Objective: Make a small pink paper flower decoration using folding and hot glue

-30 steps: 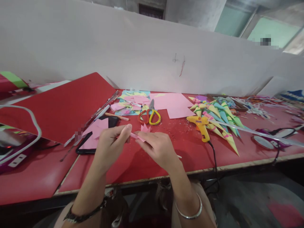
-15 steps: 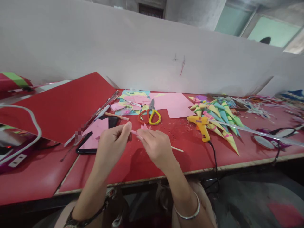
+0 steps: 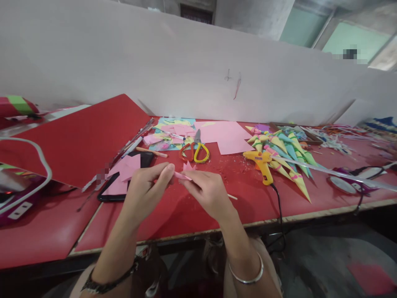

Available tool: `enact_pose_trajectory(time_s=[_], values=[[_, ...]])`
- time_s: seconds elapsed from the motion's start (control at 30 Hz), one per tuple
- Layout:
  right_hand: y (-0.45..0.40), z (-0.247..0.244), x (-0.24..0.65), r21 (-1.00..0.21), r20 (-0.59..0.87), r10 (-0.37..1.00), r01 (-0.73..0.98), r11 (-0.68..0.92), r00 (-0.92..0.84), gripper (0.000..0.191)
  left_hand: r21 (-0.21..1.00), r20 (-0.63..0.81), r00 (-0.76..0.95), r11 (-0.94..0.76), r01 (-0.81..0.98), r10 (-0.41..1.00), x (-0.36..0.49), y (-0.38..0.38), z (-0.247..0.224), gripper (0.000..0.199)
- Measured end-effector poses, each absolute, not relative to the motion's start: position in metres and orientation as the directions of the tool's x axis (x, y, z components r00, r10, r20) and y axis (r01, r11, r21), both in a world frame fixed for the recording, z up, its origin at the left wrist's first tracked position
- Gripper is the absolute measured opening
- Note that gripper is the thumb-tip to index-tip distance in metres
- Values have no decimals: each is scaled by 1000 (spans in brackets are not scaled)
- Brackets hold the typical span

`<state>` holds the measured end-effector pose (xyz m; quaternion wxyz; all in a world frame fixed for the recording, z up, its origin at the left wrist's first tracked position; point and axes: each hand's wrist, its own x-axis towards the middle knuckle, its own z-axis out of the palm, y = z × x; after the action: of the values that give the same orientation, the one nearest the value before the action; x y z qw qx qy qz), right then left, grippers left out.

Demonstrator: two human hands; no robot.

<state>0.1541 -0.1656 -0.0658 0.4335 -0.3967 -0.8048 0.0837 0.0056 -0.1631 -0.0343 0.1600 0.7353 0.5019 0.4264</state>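
A small strip of pink paper (image 3: 181, 176) is stretched between my two hands above the red table. My left hand (image 3: 151, 184) pinches its left end between thumb and forefinger. Its other end is gripped by the fingers of my right hand (image 3: 208, 191), which partly cover it. Just behind my right fingertips a pointed pink paper piece (image 3: 189, 166) shows; whether it lies on the table or is held I cannot tell. Scissors (image 3: 196, 150) with one red and one yellow handle lie beyond my hands, blades pointing away.
Right of my hands lies a yellow glue gun (image 3: 261, 163) with a trailing cord, beside several paper cones (image 3: 288, 151). Pink sheets (image 3: 231, 136) and paper scraps (image 3: 176, 131) lie at the back. A black tray-like item (image 3: 112, 196) with pink paper and a leaning red board (image 3: 83, 140) are left.
My fingers have shifted slightly along the pink strip, and more of it shows between them. The hands stay in nearly the same place; the view has moved a little.
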Motion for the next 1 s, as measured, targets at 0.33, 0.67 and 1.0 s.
enact_pose_trajectory(time_s=[0.33,0.67,1.0], values=[[-166,-64,147,51,815,456,829,557,-357,29,886,199,-78,-146,439,977,11,-161,-37,41],[-163,-66,153,-385,690,665,634,671,-286,38,736,378,121,-377,563,918,4,-159,-35,36],[-166,-63,154,-607,594,743,434,666,-310,34,723,455,137,-455,520,880,1,-160,-39,34]])
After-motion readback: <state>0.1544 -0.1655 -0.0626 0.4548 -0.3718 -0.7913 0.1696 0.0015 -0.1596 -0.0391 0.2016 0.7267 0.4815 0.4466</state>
